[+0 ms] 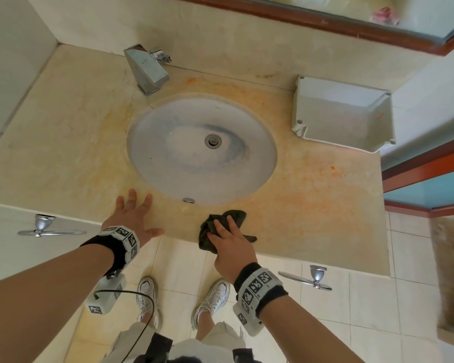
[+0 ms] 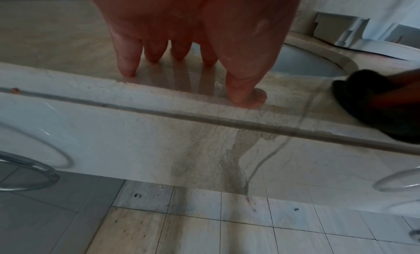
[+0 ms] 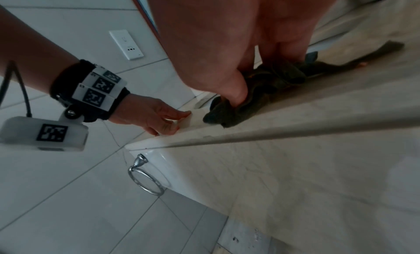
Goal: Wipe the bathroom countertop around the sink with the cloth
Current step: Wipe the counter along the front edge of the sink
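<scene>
The beige countertop [image 1: 312,205] carries orange stains around the oval sink [image 1: 184,166]. A dark crumpled cloth [image 1: 236,214] lies on the front edge just below the sink. My right hand [image 1: 231,242] sits on top of it. In the right wrist view the right hand [image 3: 238,42] digs its thumb into the bunched cloth [image 3: 272,82], fingers bent down over it. My left hand [image 1: 133,213] lies flat with spread fingers on the counter's front edge, left of the sink and a hand's width from the cloth. In the left wrist view the left hand [image 2: 181,33] touches bare stone with its fingertips.
A chrome faucet [image 1: 147,68] stands behind the sink at the left. A white plastic tray [image 1: 298,100] sits on the counter's right end. Towel rings [image 1: 51,231] [image 1: 307,280] hang on the counter's front face. A mirror frame runs above, and a wall closes the left side.
</scene>
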Demonstrator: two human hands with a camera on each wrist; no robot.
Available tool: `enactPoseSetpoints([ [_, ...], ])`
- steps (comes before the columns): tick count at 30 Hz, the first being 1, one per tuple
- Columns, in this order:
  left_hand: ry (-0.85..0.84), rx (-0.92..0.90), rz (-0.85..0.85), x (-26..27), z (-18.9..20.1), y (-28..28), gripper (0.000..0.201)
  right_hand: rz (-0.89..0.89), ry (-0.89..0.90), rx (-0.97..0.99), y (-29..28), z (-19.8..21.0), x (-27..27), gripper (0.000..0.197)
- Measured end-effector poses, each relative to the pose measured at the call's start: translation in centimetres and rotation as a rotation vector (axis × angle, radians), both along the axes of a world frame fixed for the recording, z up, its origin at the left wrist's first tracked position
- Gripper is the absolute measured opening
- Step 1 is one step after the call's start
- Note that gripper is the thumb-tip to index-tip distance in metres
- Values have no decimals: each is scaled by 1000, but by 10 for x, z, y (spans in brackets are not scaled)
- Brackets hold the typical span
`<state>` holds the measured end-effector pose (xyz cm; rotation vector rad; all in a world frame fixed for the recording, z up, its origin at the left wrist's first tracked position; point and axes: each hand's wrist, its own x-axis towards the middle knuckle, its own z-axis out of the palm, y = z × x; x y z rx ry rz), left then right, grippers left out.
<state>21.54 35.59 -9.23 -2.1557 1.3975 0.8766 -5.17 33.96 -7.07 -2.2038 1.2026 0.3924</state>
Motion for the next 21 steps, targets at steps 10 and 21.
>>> enactPoseSetpoints([
  [10,-21,6,1,-3,5,-2,108,28,-50,34,-49,-7,42,55],
  [21,-20,38,-20,-3,6,-3,107,-150,205,-27,-143,-12,-35,47],
])
